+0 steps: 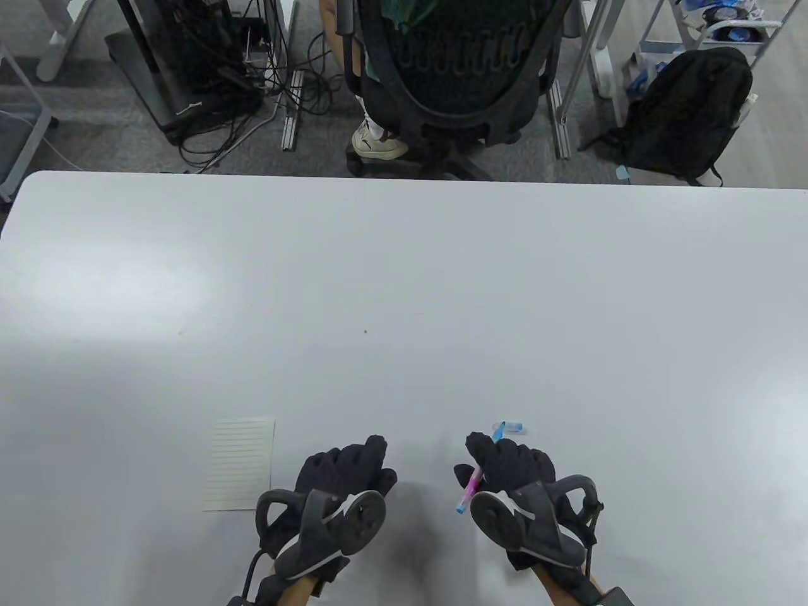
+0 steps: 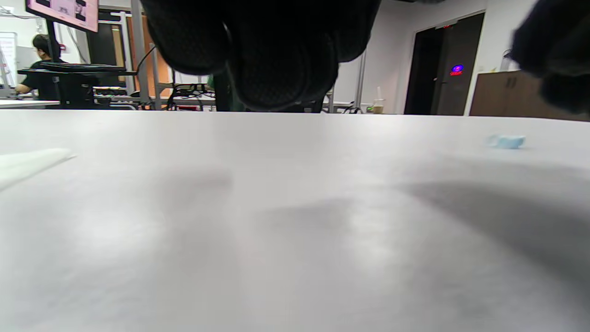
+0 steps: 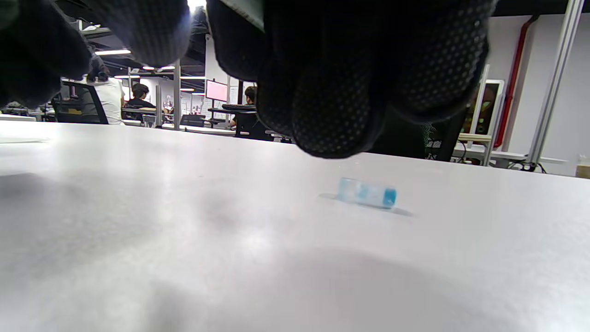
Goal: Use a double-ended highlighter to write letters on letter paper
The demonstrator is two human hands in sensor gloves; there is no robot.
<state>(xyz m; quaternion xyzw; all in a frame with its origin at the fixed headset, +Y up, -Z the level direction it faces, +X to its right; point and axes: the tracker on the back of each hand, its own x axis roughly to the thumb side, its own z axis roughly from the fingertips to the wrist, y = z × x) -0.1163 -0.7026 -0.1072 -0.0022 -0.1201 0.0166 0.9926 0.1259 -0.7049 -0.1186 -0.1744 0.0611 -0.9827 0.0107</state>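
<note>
The right hand (image 1: pixel 511 464) is gripping the double-ended highlighter (image 1: pixel 470 487), its fingers curling around the pink barrel, and a blue tip is sticking out beyond the fingers. A loose blue cap (image 3: pixel 367 192) is lying on the table (image 1: pixel 404 284) just ahead of this hand. The left hand (image 1: pixel 344 473) is holding nothing (its fingers are bending loosely), hovering near the right hand. The letter paper (image 1: pixel 239 464) is lying flat just to the left of the left hand.
</note>
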